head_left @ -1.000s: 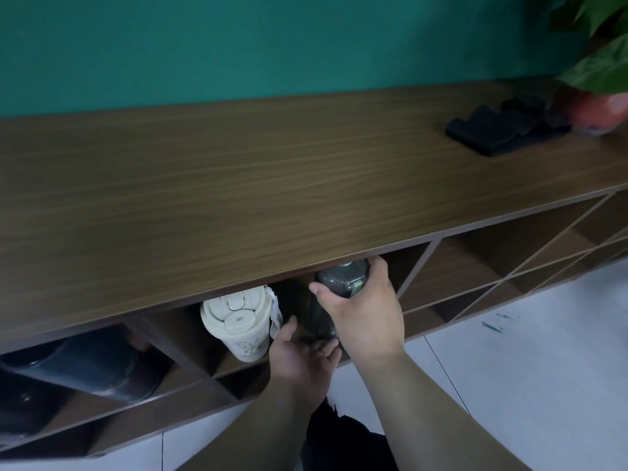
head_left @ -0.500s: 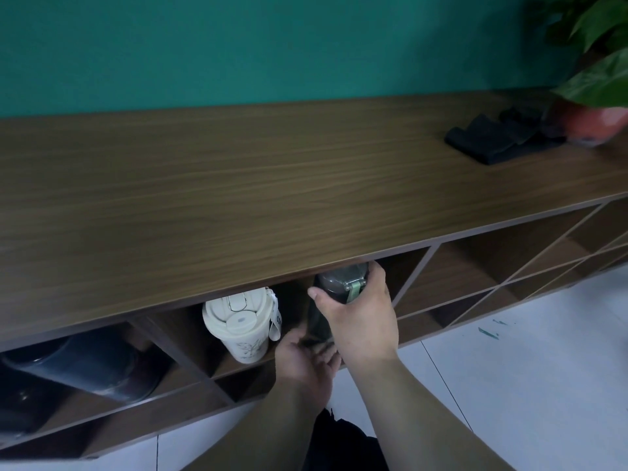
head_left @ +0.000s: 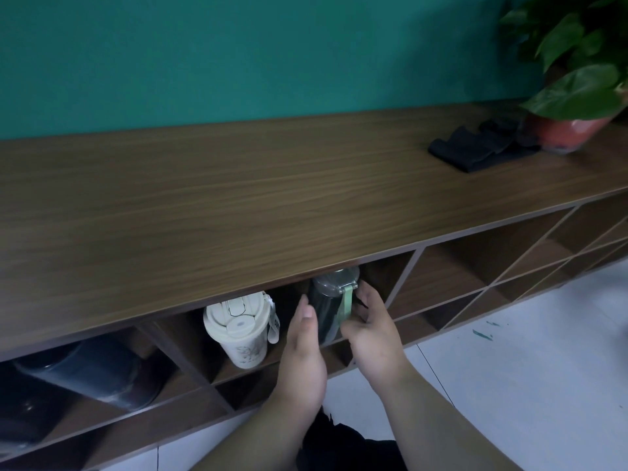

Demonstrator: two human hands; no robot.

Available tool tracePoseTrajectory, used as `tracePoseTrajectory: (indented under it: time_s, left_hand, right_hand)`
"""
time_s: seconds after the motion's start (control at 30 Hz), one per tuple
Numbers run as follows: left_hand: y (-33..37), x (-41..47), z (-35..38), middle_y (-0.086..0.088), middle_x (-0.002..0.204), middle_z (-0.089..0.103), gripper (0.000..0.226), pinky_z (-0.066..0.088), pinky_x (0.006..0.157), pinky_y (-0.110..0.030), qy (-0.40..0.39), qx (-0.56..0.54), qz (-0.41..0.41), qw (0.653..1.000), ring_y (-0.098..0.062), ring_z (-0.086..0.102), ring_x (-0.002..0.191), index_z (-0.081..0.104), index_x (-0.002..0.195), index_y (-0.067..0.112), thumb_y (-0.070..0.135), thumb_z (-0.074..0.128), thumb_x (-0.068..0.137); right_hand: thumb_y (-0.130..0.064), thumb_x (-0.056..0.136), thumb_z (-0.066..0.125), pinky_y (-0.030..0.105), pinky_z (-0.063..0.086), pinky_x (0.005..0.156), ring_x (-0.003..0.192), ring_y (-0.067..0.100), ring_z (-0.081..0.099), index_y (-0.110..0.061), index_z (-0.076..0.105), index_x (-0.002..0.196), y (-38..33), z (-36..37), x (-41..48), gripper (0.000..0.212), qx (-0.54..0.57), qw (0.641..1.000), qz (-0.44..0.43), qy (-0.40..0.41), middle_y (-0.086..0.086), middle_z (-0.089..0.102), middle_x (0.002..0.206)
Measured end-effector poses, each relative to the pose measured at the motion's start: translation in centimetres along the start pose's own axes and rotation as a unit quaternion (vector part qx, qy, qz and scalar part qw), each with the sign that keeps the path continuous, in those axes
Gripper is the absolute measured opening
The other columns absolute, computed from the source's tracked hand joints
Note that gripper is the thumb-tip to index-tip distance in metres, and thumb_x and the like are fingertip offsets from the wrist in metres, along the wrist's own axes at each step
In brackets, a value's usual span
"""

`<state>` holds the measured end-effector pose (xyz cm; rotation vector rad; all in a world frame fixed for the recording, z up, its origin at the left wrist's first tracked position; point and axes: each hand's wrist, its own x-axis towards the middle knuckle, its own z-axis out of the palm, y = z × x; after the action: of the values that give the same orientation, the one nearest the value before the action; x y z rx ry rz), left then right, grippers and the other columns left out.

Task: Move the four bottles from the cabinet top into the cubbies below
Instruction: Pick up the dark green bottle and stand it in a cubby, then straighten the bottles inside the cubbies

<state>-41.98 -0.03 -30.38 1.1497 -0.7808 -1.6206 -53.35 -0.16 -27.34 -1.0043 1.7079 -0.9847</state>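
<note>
A dark bottle with a clear lid and a green strap (head_left: 331, 302) stands in a cubby just under the cabinet top (head_left: 238, 205). My left hand (head_left: 304, 345) presses against its left side and my right hand (head_left: 370, 326) cups its right side and the strap. A cream cup-shaped bottle with a white lid (head_left: 239, 329) leans in the same cubby to the left. A large dark bottle (head_left: 91, 372) lies tilted in the cubby at the far left. No bottle stands on the cabinet top.
A folded black cloth (head_left: 475, 153) and a potted plant in a red pot (head_left: 574, 130) sit at the right end of the top. Open diagonal cubbies (head_left: 475, 277) run to the right. White floor tiles (head_left: 509, 368) lie below.
My right hand slid from over the bottle's lid to its right side. My left hand rose from under the bottle to its left side. The view shifted down slightly.
</note>
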Motion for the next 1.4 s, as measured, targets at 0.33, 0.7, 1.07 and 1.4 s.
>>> tracePoseTrajectory:
  time_s: [0.33,0.7,1.07,1.4]
  left_hand:
    - [0.0,0.0,0.2,0.010,0.162,0.039,0.121,0.023,0.125,-0.042,0.005,0.026,0.004,1.000,-0.005,0.037,0.146,0.032,0.157,0.032,0.096,0.051,0.056]
    - [0.8,-5.8,-8.5,0.015,0.119,0.063,0.017,0.037,0.099,-0.041,0.112,0.083,-0.092,0.986,-0.016,0.059,0.112,0.063,0.109,0.044,0.044,0.049,0.101]
    - [2.5,-5.0,-11.6,0.044,0.120,0.057,0.074,0.025,0.120,-0.046,0.070,0.056,0.009,0.996,-0.009,0.044,0.140,0.023,0.149,0.052,0.079,0.031,0.079]
    - [4.4,-5.8,-11.6,0.037,0.132,0.058,0.071,0.029,0.111,-0.040,0.022,0.085,-0.026,0.996,0.002,0.053,0.129,0.037,0.146,0.050,0.080,0.032,0.082]
  right_hand:
    - [-0.001,0.082,0.061,0.021,0.050,0.078,0.096,-0.004,0.066,-0.033,0.051,0.135,-0.5,0.2,-0.3,0.063,-0.009,1.000,0.022,-0.005,-0.016,0.071,0.109]
    - [-0.010,0.071,0.059,0.041,0.046,0.102,0.098,0.011,0.057,-0.033,0.058,0.114,-2.6,3.4,-4.8,0.049,-0.102,0.964,0.144,-0.197,-0.005,0.063,0.111]
    - [-0.003,0.052,0.048,0.010,0.050,0.080,0.097,-0.011,0.065,-0.023,0.048,0.143,-3.3,7.8,-3.6,0.093,0.074,0.976,0.011,-0.207,-0.013,0.068,0.115]
    - [-0.001,0.061,0.056,0.020,0.045,0.079,0.106,0.003,0.060,-0.032,0.045,0.133,-2.7,8.1,-3.5,0.079,0.052,0.975,0.060,-0.207,-0.005,0.062,0.128]
